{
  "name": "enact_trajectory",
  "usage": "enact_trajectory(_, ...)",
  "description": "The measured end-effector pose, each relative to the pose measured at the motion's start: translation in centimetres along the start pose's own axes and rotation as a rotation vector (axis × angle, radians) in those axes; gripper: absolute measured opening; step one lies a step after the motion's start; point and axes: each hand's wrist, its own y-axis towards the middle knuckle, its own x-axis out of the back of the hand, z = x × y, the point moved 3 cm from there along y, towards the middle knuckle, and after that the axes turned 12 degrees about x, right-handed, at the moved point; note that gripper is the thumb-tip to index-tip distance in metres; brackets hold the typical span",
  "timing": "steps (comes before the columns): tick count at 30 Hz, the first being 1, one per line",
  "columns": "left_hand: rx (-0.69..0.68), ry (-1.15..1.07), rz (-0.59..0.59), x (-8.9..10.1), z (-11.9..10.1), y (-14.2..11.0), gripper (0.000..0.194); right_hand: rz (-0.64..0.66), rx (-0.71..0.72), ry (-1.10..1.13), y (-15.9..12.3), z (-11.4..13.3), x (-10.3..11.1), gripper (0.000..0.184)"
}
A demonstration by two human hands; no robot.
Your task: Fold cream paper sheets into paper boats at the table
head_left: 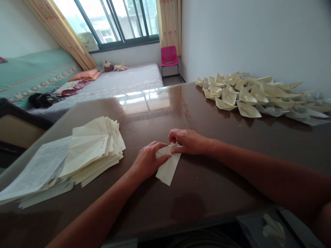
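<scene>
1. The left hand (147, 156) is holding the left end of a small cream strip of folded paper (169, 168), its grip closing on the sheet between thumb and fingers.
2. The right hand (190, 141) is pinching the upper right part of the same strip, its grip closing on the paper with curled fingers and thumb.
3. The strip is lying at the middle of a glossy brown worktop (219, 186), its lower flap pointing towards the person.
4. A thick stack of creased cream paper sheets (88, 144) is resting to the left, well apart from the hands, its edges fanning unevenly.
5. Grey-white printed sheets (41, 168) are lying just beside that stack, partly under it.
6. A broad heap of boat-shaped folded cream papers (243, 93) is spreading over the far right of the worktop, beyond the right hand.
7. Behind the worktop, a bed with a pale cover (137, 77) is standing below a dark-framed window (121, 43), and a bright pink chair (169, 57) is standing near the bed's right side.
</scene>
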Motion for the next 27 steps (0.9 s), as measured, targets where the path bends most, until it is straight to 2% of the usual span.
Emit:
enact_trajectory(4, 0.070, -0.120, 0.028, 0.1, 0.2, 0.3, 0.023, -0.030, 0.018, -0.065, -0.1, 0.0, 0.0, 0.021)
enact_trajectory(9, 0.083, -0.175, 0.024, 0.0, 0.5, 0.4, 0.023, -0.068, 0.004, -0.060, -0.2, -0.4, 0.0, 0.012)
enact_trajectory(16, 0.081, -0.170, -0.042, -0.5, 0.8, 0.4, 0.019, -0.076, 0.025, -0.024, -0.1, -1.2, -0.4, 0.015)
enact_trajectory(20, 0.016, -0.108, -0.111, -0.5, 0.8, 0.5, 0.014, -0.052, 0.056, 0.039, 0.1, -1.6, -0.7, 0.014)
enact_trajectory(24, -0.115, 0.055, -0.232, -0.2, 0.4, 0.3, 0.016, -0.030, 0.079, -0.013, 0.2, -1.0, -0.6, 0.017)
enact_trajectory(27, -0.146, 0.102, -0.267, 0.0, 0.2, 0.1, 0.016, -0.029, 0.087, -0.031, 0.2, -0.4, -0.6, 0.019)
